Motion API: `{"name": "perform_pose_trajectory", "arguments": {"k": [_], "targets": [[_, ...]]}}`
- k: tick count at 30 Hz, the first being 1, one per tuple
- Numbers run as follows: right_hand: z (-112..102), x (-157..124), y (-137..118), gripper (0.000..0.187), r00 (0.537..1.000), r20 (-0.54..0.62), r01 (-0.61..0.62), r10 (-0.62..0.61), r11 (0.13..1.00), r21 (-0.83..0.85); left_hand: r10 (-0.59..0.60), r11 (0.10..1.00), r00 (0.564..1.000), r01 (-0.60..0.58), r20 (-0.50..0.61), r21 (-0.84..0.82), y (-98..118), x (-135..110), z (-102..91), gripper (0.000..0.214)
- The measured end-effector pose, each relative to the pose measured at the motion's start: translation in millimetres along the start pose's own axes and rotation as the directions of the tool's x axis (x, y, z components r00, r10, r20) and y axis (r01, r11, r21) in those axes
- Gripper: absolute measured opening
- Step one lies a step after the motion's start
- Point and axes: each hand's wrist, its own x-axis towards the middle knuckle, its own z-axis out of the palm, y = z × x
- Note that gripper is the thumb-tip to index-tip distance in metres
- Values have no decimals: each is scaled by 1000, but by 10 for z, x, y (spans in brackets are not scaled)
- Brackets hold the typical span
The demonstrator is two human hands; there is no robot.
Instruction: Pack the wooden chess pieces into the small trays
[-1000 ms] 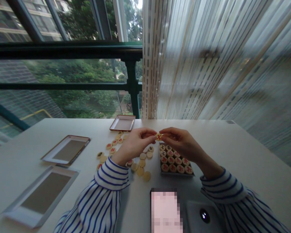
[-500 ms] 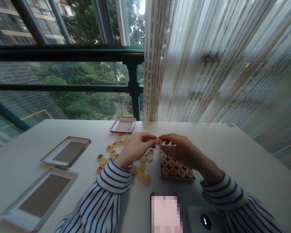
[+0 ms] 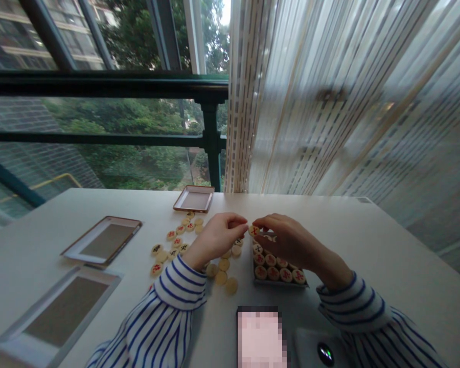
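My right hand pinches a round cream chess piece with a red mark, just above the far end of a small square box holding rows of red-marked pieces. My left hand sits right beside it with fingers curled, its fingertips close to the same piece; whether they touch it is unclear. Loose cream pieces lie scattered on the white table under and left of my left hand. Both arms wear blue-striped white sleeves.
A small brown-rimmed lid lies at the table's far edge. Two larger flat trays lie at the left. A blurred phone and a grey device with a green light sit at the near edge. Window railing and curtain stand behind.
Both hands have lowered with the piece from mid-air toward the far end of the box. The device's light has turned from white to green.
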Motion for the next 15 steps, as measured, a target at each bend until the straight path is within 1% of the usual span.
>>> {"name": "perform_pose_trajectory", "arguments": {"k": [4,7,10,15], "targets": [[-6,-11,75,22,992,106,-59,68,994,-91,44,997,998,-41,-43,59,-123,39,-7,33],[7,-21,112,22,974,194,-79,114,981,-178,80,990,997,-76,-25,123,-187,53,-2,34],[30,-28,119,22,958,261,-61,118,974,-219,116,974,993,-110,-18,200,-206,51,3,33],[90,-33,135,21,947,306,-8,95,962,-272,127,956,991,-114,-32,271,-208,52,-5,34]]}}
